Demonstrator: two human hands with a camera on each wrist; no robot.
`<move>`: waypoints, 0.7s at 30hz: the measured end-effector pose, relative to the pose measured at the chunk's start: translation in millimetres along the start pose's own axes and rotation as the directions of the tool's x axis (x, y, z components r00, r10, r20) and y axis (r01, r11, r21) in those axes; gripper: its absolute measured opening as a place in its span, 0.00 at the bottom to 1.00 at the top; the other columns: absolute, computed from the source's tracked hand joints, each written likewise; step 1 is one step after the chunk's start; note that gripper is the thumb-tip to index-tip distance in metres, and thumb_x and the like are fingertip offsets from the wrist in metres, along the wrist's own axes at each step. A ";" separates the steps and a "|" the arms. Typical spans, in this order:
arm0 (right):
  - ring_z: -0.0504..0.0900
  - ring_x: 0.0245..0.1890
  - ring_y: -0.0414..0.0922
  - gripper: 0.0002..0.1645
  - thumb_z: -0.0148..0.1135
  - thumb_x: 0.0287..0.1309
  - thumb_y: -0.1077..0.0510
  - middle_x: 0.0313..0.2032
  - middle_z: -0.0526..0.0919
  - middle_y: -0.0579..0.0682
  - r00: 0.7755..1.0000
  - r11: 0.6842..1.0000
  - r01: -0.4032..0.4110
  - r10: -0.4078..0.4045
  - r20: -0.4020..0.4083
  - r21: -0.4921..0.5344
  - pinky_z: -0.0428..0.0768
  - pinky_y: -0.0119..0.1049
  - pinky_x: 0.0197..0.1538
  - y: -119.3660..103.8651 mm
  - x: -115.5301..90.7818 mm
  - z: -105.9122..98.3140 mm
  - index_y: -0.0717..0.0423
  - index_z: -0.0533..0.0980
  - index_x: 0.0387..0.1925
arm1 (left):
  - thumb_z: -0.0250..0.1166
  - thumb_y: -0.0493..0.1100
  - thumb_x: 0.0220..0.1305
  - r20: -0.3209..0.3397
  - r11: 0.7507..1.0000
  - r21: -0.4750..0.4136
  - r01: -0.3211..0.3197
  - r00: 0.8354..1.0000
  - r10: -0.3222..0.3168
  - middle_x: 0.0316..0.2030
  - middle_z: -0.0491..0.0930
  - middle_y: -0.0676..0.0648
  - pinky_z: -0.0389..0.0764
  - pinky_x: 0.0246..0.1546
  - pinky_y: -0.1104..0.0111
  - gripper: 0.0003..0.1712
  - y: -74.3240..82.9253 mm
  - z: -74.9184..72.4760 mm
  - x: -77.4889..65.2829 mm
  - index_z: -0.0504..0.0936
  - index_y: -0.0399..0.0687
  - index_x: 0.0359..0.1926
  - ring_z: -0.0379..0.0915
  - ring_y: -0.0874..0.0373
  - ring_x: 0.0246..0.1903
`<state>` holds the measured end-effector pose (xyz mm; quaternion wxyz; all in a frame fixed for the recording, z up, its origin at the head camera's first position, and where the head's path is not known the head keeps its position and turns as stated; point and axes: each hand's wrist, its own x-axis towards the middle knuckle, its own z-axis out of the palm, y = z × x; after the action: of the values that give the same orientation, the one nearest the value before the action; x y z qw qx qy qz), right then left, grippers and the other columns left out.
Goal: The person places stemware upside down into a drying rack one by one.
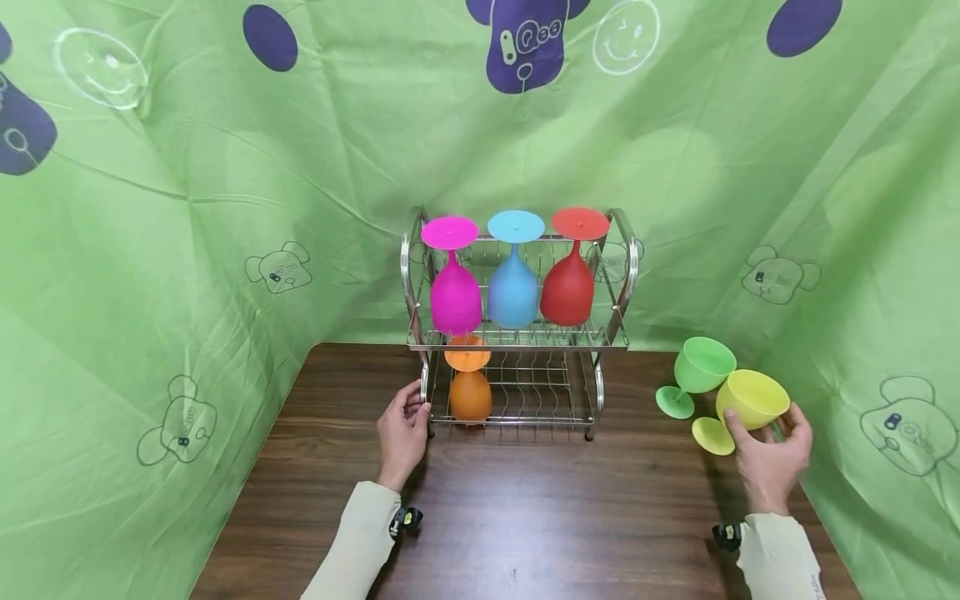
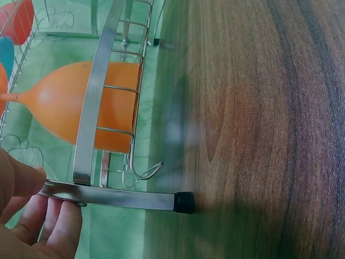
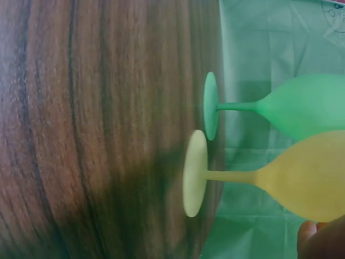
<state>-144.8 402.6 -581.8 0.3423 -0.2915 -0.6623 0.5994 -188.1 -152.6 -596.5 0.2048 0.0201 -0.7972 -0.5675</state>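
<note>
While the left grip (image 1: 401, 433) pinches the near-left upright of a silver, two-tier metal wire rack (image 1: 540, 347), the right grip (image 1: 776, 454) is curled about a yellow, plastic-looking stemmed goblet (image 1: 752, 402). Goblet is mouth up, its bowl between thumb and fingers; stem and round foot hang below, on the rack side of that grip. Foot-to-surface (image 1: 540, 500) contact: cannot confirm. Green, plastic-looking stemmed goblet (image 1: 702, 367) is just beyond and left of the right grip, upright; bowls overlap in view, touching or not unclear.

Four goblets sit inverted in the rack; orange one (image 1: 471, 396) just right of the left grip.

Judged step: taking up the yellow goblet, rack steadied. Next move likely calls for lifting clear of the green one, then inverting toward the lower tier, right of the orange.
</note>
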 end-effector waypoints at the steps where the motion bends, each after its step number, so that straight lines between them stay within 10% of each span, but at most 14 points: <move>1: 0.71 0.66 0.38 0.54 0.84 0.46 0.67 0.63 0.71 0.39 1.000 1.000 -0.002 0.002 0.003 0.020 0.74 0.34 0.76 1.4 0.1 1.1 0.45 0.68 0.74 | 0.69 0.27 0.67 0.001 1.000 0.003 0.000 1.000 0.000 0.47 0.87 0.34 0.88 0.44 0.78 0.25 -0.3 -0.1 0.0 0.83 0.44 0.64 0.85 0.46 0.45; 21: 0.75 0.60 0.37 0.51 0.83 0.45 0.69 0.58 0.74 0.39 1.000 0.998 0.013 -0.013 -0.010 0.062 0.80 0.23 0.63 1.2 -1.6 -0.5 0.47 0.72 0.71 | 0.68 0.27 0.68 0.013 1.000 -0.002 0.009 1.000 -0.009 0.48 0.87 0.35 0.91 0.47 0.67 0.26 -0.7 -2.0 -0.9 0.82 0.45 0.64 0.85 0.45 0.46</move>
<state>-143.5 401.8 -583.2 0.3581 -0.2792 -0.6438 0.6159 -186.8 -154.4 -596.9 0.1970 0.0197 -0.7980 -0.5693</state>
